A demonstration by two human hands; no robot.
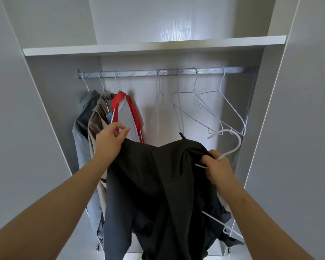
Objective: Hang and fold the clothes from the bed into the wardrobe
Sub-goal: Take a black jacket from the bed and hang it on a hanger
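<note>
A black garment (158,188) hangs in front of me, held up before the open wardrobe. My left hand (110,138) pinches its upper left edge. My right hand (219,168) grips its collar together with a white hanger (233,145) whose hook curves up to the right; one arm of that hanger pokes out below at the garment's lower right. The hanging rail (167,72) runs across the wardrobe above both hands.
On the rail's left hang a grey shirt (83,117), a brown garment (98,119) and a red-and-white top (124,113). Several empty white hangers (210,107) hang from the middle to the right. A shelf (154,45) spans above the rail. Wardrobe side panels stand close on both sides.
</note>
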